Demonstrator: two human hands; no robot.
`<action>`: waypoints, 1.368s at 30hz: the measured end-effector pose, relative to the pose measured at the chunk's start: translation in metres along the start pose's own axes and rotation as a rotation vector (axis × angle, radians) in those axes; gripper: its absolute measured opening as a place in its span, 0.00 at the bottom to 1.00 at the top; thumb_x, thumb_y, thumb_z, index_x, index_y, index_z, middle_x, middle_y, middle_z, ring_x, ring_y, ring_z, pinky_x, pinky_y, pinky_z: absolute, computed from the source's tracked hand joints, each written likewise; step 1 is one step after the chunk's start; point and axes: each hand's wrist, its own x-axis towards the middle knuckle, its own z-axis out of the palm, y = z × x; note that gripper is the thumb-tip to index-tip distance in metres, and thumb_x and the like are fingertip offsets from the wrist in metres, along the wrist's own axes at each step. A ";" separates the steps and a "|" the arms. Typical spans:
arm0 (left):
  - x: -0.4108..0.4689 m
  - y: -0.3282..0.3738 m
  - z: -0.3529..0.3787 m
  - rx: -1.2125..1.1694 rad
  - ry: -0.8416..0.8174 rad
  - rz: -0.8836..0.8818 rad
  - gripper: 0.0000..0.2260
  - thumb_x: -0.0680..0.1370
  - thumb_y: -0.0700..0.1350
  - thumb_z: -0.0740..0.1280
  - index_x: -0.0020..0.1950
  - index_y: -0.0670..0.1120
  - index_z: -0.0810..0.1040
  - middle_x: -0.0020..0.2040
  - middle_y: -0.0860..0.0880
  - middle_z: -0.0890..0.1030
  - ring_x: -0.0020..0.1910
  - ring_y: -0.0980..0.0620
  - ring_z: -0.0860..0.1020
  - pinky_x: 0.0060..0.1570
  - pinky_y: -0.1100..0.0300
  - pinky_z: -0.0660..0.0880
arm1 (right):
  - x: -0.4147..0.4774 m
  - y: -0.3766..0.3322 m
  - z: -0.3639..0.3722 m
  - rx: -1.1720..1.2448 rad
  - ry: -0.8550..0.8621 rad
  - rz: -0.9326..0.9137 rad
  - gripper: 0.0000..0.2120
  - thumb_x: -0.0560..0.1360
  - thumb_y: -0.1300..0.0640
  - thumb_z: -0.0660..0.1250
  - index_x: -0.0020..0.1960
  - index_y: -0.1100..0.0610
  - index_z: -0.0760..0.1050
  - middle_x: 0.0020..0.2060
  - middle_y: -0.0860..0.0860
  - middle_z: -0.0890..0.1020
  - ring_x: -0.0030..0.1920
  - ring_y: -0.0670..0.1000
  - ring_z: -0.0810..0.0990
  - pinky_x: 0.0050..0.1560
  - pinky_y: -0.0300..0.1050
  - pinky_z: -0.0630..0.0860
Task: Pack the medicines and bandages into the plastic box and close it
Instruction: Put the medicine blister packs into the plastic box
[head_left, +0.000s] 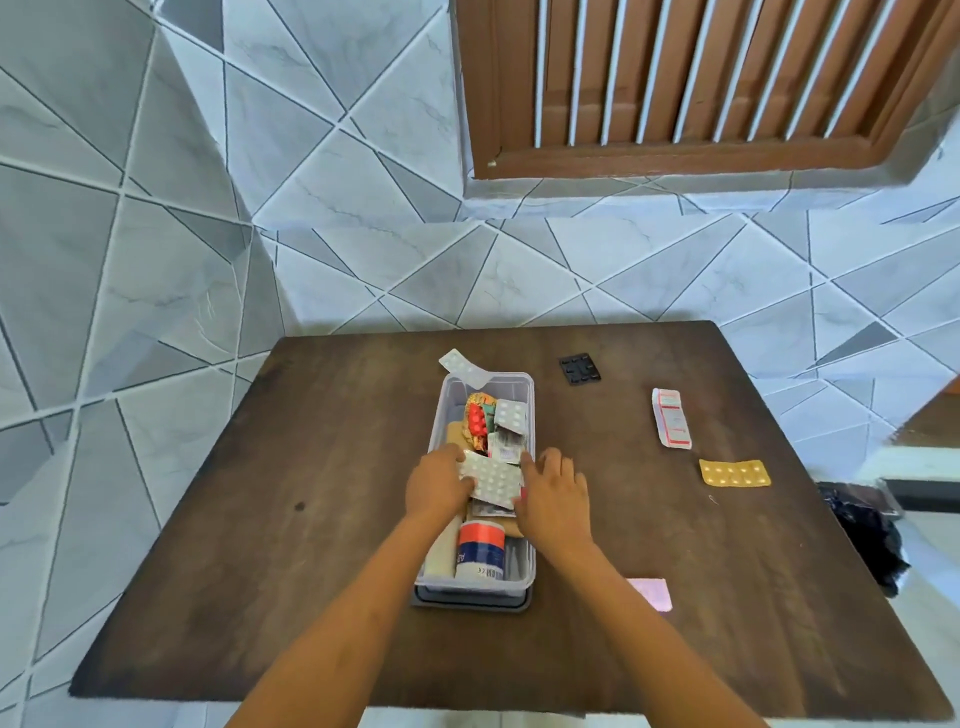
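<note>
A clear plastic box (529, 540) stands open on the brown table, on top of its dark lid (470, 604). Inside lie several blister strips, a red-and-white bandage roll (480, 551) and a beige roll (441, 551). My left hand (435, 486) and my right hand (551, 493) hold a silver blister strip (491, 480) from both sides over the box's middle. Another silver strip (464, 368) leans on the box's far rim. On the table to the right lie a white-and-red packet (671, 425), a gold blister strip (734, 473) and a pink packet (652, 592).
A small black ridged pad (580, 369) lies behind the box on the right. The table (260, 493) stands against a tiled wall. A black bag (865, 530) sits on the floor past the table's right edge.
</note>
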 end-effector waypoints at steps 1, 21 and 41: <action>0.000 0.000 0.002 0.079 -0.025 0.031 0.15 0.73 0.44 0.67 0.59 0.44 0.74 0.57 0.42 0.79 0.55 0.42 0.78 0.51 0.52 0.75 | -0.002 0.000 0.003 -0.014 -0.015 0.012 0.26 0.76 0.51 0.61 0.71 0.55 0.60 0.66 0.59 0.68 0.63 0.58 0.69 0.62 0.51 0.68; -0.015 0.094 0.048 -0.039 -0.109 0.528 0.05 0.74 0.45 0.66 0.46 0.48 0.81 0.47 0.46 0.82 0.48 0.46 0.79 0.49 0.51 0.77 | -0.094 0.110 0.003 -0.031 -0.309 0.350 0.19 0.72 0.54 0.66 0.61 0.53 0.69 0.62 0.56 0.71 0.63 0.58 0.68 0.61 0.51 0.67; -0.005 -0.013 -0.039 -0.031 0.179 0.075 0.08 0.76 0.45 0.64 0.52 0.48 0.80 0.54 0.48 0.81 0.49 0.50 0.79 0.41 0.60 0.71 | -0.031 -0.011 -0.025 0.294 0.139 0.154 0.11 0.73 0.50 0.65 0.39 0.57 0.76 0.37 0.54 0.83 0.43 0.55 0.77 0.42 0.47 0.72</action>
